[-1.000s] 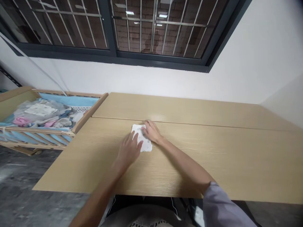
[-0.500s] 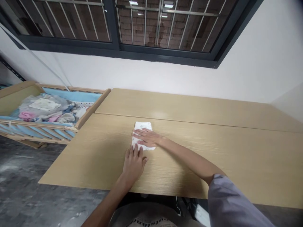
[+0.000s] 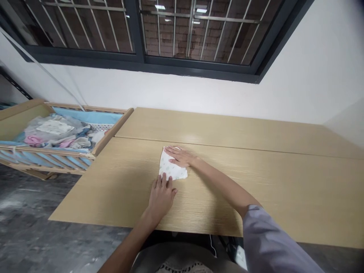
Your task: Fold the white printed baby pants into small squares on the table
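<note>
A small white folded cloth [image 3: 173, 171] with a faint print lies flat on the wooden table [image 3: 244, 189]. My right hand [image 3: 179, 156] rests palm down over its far part, fingers stretched to the left and hiding that end. At the near edge, the fingertips of my left hand [image 3: 162, 192] touch the cloth; that hand lies flat with its fingers extended and thumb out to the right.
Left of the table stands a wooden crib [image 3: 93, 153] with blue lining, holding a heap of clothes [image 3: 74, 141] and a clear plastic bag. Behind the table are a white wall and a barred window [image 3: 199, 34]. A white cable hangs below the near edge.
My right hand has slid away from me, from the middle of the cloth to its far edge, uncovering more of the print. My left hand has stayed in place.
</note>
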Available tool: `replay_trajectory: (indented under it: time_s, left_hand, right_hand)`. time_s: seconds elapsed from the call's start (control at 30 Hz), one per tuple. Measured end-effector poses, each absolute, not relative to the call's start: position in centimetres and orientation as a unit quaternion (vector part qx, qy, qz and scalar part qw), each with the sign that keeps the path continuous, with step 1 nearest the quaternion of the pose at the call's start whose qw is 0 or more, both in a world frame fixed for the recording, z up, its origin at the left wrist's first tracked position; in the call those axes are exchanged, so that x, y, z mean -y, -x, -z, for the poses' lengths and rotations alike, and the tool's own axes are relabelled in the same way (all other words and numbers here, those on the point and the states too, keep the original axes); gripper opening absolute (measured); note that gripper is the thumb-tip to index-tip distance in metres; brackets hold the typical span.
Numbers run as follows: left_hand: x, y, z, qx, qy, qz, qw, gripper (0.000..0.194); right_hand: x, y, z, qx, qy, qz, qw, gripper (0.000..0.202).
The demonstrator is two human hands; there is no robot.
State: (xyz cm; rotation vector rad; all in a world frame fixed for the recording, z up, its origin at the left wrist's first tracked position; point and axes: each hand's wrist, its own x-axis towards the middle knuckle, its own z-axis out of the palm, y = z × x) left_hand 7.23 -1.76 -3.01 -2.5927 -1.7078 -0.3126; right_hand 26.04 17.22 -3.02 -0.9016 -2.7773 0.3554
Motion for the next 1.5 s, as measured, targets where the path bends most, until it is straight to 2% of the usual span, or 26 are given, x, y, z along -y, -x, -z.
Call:
replay_trajectory:
  time_s: [0.2,0.33,0.53,0.7,0.83,1.0,1.13,1.3,1.5]
  left_hand:
    - [0.6,-6.2,1.4,0.523,0.847,0.1,-0.012,0.038]
    - [-1.2,-4.1,0.7,0.498,0.856,0.121,-0.065,0.028]
    - [-3.4,-1.8,1.6,0.456,0.868,0.176,-0.084,0.027]
    - [-3.3,-2.5,1.0,0.45,0.88,0.137,-0.071,0.027]
    - [-2.5,-3.1,0.1,0.457,0.877,0.14,-0.048,0.029]
    - [-4.3,-3.9,-1.1,0.508,0.848,0.15,-0.003,0.028]
    - [-8.6,-5.1,-1.7,0.557,0.816,0.15,0.02,0.032]
    - [-12.9,-7.0,-0.5,0.599,0.788,0.139,0.027,0.03]
    - [-13.9,-8.1,2.1,0.623,0.769,0.141,0.031,0.031]
  right_hand:
    - [-15.7,-27.5,1.3,0.91,0.38,-0.096,0.134,0.062]
    - [-11.2,-28.4,-0.5,0.895,0.399,-0.088,0.177,0.051]
    - [-4.7,-29.2,0.6,0.91,0.381,-0.059,0.153,0.034]
    - [-2.5,-28.6,2.5,0.886,0.425,-0.002,0.188,0.023]
    - [-1.3,-27.7,1.3,0.857,0.473,-0.044,0.199,0.016]
    - [-3.2,-26.8,-1.3,0.8,0.544,-0.125,0.22,0.021]
    - [-7.3,-26.4,-2.0,0.76,0.584,-0.134,0.254,0.025]
    - [-11.6,-26.1,-0.2,0.72,0.637,-0.111,0.251,0.025]
    - [-13.1,-26.2,2.4,0.716,0.655,-0.096,0.22,0.026]
